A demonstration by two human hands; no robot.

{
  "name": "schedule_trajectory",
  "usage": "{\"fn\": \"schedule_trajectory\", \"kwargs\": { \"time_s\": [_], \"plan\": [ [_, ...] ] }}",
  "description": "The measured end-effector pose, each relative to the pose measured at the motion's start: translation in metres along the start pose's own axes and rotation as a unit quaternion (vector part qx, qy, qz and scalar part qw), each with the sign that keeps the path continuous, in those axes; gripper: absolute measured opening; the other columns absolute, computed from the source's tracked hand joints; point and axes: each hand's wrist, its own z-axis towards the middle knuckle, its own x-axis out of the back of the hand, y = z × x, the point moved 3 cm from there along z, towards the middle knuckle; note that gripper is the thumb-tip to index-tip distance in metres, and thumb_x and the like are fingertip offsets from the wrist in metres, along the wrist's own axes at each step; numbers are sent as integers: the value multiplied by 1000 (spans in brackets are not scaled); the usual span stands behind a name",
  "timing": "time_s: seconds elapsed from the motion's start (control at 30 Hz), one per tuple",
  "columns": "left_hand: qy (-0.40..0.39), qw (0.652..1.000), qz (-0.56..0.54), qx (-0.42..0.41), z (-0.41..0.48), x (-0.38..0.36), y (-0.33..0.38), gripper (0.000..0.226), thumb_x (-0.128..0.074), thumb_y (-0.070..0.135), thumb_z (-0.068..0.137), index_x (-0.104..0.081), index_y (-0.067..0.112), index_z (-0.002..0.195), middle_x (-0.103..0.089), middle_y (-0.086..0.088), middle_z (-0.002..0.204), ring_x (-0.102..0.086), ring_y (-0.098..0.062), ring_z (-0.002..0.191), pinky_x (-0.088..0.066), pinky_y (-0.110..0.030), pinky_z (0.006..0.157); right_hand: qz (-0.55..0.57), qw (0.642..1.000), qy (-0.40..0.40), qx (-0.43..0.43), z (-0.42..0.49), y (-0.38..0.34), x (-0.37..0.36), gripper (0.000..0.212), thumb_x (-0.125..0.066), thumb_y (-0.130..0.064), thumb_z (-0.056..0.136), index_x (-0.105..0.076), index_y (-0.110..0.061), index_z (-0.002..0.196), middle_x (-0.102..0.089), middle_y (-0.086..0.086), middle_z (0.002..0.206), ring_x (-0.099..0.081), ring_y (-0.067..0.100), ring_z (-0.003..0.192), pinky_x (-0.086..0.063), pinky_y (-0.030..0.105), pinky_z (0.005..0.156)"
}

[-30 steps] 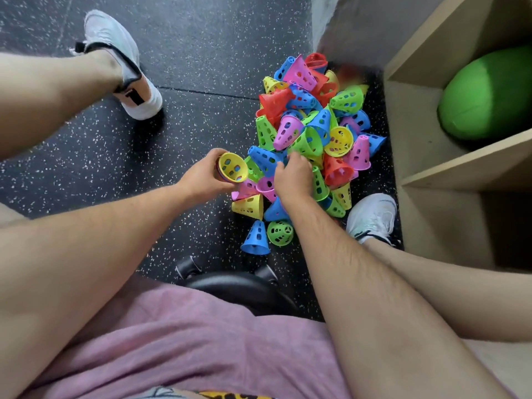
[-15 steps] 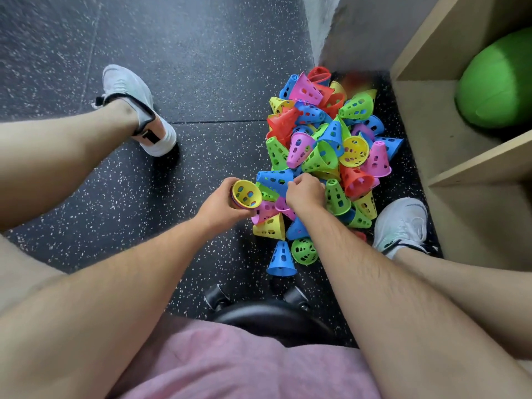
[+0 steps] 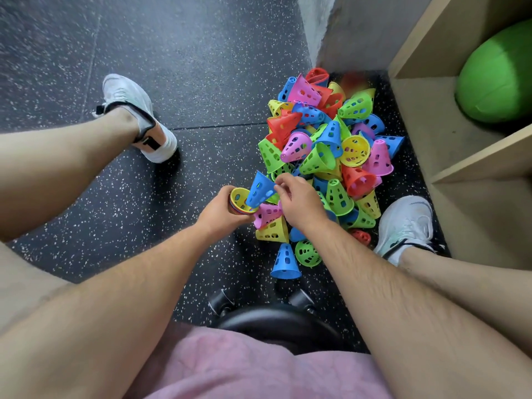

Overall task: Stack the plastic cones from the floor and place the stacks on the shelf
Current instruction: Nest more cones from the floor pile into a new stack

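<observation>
Fingers (image 3: 283, 182) of right hand (image 3: 302, 205) pinch a blue cone (image 3: 260, 190) by its side wall, cone lifted just clear of the pile (image 3: 331, 145). Left hand (image 3: 218, 210) fingers are curled round a short stack (image 3: 237, 201), yellow cone innermost, open mouth facing up at the camera. Blue cone overlaps the stack's mouth; whether they touch, cannot tell. Its tip points up and away, wide end nearest the stack.

Step in hand, by my read: nest blue cone into the stack. Likely needs a turn so the tip goes in first, axis lined up with the yellow mouth, then a push until the rims sit close. Keep the left grip low on the stack so fingers don't block the rim. Holed walls could snag if it goes in crooked.

Most cones lie loose on the floor (image 3: 187, 67), so the task is early. Pile is boxed in: wall (image 3: 345, 30) behind, shelf (image 3: 475, 165) edge on the right, right shoe (image 3: 406, 223) beside the near end. Green ball (image 3: 498, 73) fills part of the upper shelf bay; the lower bay is mostly out of view. Open floor lies to the left, toward the left shoe (image 3: 135, 116). Black stool (image 3: 276, 321) sits close under the arms.
</observation>
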Motion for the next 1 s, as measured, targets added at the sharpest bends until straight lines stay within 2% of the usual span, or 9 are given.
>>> {"fn": "schedule_trajectory", "kwargs": {
  "time_s": [0.13,0.27,0.4,0.57,0.73,0.8,0.87,0.93,1.0],
  "plan": [
    [-12,1000,-1,-5,-3,-1,4,64,-92,36,75,-49,33,122,-66,20,103,-62,4,92,-43,-15,74,-36,998,-44,36,-7,-3,-6,15,-52,-29,102,-62,-23,113,-61,4,102,-57,22,93,-50,39,81],
    [-25,1000,7,-11,-5,-3,8,70,-92,38,74,-50,31,129,-66,17,106,-65,-5,95,-46,-22,76,-29,995,-82,46,-18,-5,-13,17,-55,-26,100,-65,-25,114,-63,0,109,-56,17,99,-46,34,86],
    [-32,999,7,-19,-6,-6,7,71,-93,41,70,-53,31,127,-69,20,106,-67,-1,97,-50,-25,82,6,995,-92,30,-37,-7,-20,25,-55,-19,98,-65,-19,121,-64,-4,115,-57,12,106,-45,28,96],
    [-51,998,38,-18,-9,-7,3,76,-95,47,66,-51,34,126,-69,21,110,-68,-6,102,-55,-37,94,-38,997,-38,-54,-50,5,-20,22,-53,-27,99,-60,-13,115,-58,0,105,-57,19,96,-51,40,86],
    [-72,996,43,-23,-14,-10,7,75,-95,37,69,-51,28,129,-70,14,111,-68,-10,104,-55,-36,93,-126,987,-43,-89,-53,13,-17,26,-55,-35,99,-59,-8,98,-55,4,99,-55,23,90,-46,36,74],
    [-76,996,47,-22,-16,-11,7,73,-95,36,69,-51,28,127,-70,14,109,-68,-10,102,-55,-37,93,-201,974,-60,-80,-52,11,-20,28,-54,-39,99,-59,-12,94,-55,3,93,-58,26,87,-43,34,69],
    [-80,995,56,-23,-17,-12,7,72,-95,36,69,-51,28,126,-69,14,108,-67,-11,102,-55,-38,92,-287,952,-80,-75,-50,9,-23,30,-52,-41,101,-62,-13,101,-59,3,97,-62,27,91,-43,33,66],
    [-81,995,61,-24,-17,-11,5,73,-95,36,69,-51,28,126,-69,13,108,-67,-12,102,-55,-37,92,-341,931,-98,-82,-47,7,-26,29,-51,-38,102,-66,-13,104,-63,4,97,-65,27,93,-43,32,63],
    [-84,994,63,-23,-16,-11,4,76,-96,38,67,-51,27,127,-69,13,109,-67,-11,102,-55,-36,91,-367,919,-108,-95,-43,6,-27,21,-55,-30,100,-69,-14,100,-58,2,85,-65,26,91,-41,31,60]
  ]
}}
